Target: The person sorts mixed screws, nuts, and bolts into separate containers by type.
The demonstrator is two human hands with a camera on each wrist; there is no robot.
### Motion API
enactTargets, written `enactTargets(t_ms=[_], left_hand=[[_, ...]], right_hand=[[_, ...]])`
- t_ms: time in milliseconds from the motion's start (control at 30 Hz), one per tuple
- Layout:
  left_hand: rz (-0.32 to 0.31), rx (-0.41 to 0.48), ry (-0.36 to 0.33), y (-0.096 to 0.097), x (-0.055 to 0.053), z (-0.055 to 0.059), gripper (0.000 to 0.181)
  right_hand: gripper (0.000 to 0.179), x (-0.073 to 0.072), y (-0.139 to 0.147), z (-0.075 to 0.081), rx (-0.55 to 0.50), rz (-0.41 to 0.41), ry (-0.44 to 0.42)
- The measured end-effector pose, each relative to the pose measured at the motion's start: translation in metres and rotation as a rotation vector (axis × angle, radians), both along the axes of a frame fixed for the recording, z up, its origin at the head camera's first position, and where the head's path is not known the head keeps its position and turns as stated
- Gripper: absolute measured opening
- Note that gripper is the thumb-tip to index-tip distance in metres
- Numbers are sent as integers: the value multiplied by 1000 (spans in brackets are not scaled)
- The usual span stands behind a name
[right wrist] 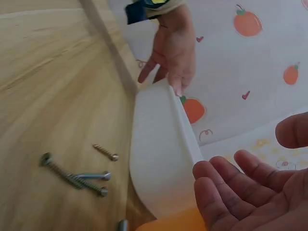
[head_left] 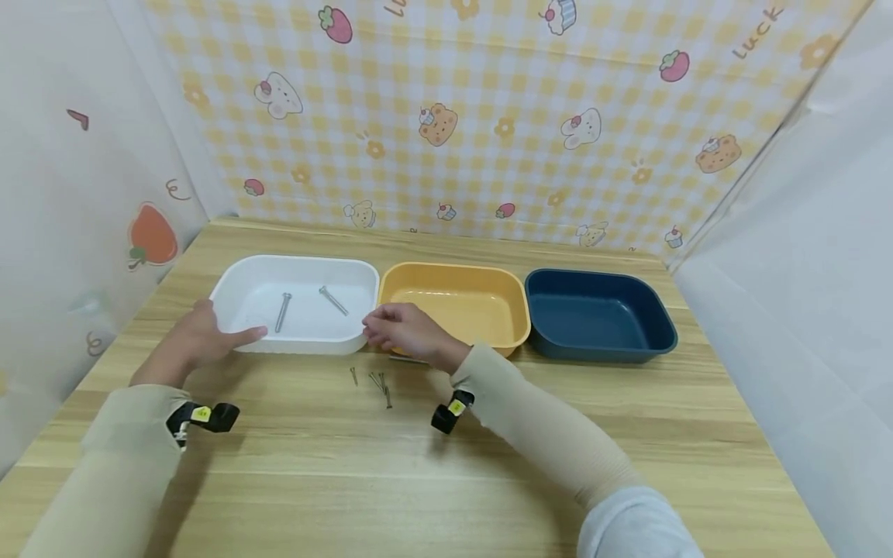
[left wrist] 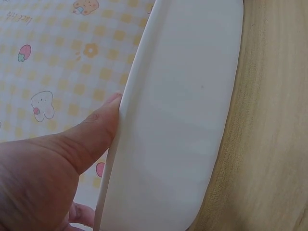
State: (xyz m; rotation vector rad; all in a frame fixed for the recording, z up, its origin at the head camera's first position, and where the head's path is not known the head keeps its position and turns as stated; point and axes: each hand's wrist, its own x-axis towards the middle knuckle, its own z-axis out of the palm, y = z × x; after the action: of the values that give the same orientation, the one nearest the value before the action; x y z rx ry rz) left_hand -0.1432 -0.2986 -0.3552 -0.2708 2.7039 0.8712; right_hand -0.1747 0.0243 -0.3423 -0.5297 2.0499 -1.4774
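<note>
- Bolts (head_left: 282, 313), two of them, lie apart inside the white tray (head_left: 314, 347).
- Left hand (head_left: 198, 341) rests at that tray's left end, thumb on the rim, fingers unclenched.
- Right hand (head_left: 412, 332), released and fingers relaxed, is near the corner where white meets the yellow tray (head_left: 481, 310).
- Small screws (right wrist: 91, 176) lie on the wooden table (head_left: 335, 480) in front, three bunched together.

All 3 pics bright, head cam w/ soft shadows on table (head_left: 314, 488).

Reaches forward with both forearms (head_left: 544, 434), extending the left hand's (head_left: 198, 337) thumb (head_left: 244, 337) and loosely bending the right hand's (head_left: 406, 329) fingers (right wrist: 244, 185).
</note>
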Motion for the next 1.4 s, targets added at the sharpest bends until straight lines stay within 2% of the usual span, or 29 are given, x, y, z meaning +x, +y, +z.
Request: enactTargets(t_ms=[133,200,333,400,600,733,900,1000,1200,1400], left_hand=[[4,4,2,-1,0,-2,130],[1,-5,-10,-2,2,-3,132],[-14,-9,-20,-3,4,-5,131],[-19,-1,-9,-3,4,-4,129],[-27,10,21,0,-1,1,122],[-26,11,17,1,-1,1,120],[-13,14,3,2,0,1,123],[-10,12,2,2,1,1,124],[-9,14,-13,2,0,1,128],[-17,13,-5,0,0,1,126]], right_hand=[[35,10,14,-10,127,88,123],[38,17,19,-17,206,125,143],[43,26,27,-29,322,173,128],[44,28,30,-33,370,192,157],[58,31,34,-33,463,218,235],[62,36,33,-30,503,227,288],[64,41,33,-31,606,256,387],[62,44,33,-31,634,254,412],[61,47,35,-29,621,241,404],[60,43,38,-31,617,230,405]])
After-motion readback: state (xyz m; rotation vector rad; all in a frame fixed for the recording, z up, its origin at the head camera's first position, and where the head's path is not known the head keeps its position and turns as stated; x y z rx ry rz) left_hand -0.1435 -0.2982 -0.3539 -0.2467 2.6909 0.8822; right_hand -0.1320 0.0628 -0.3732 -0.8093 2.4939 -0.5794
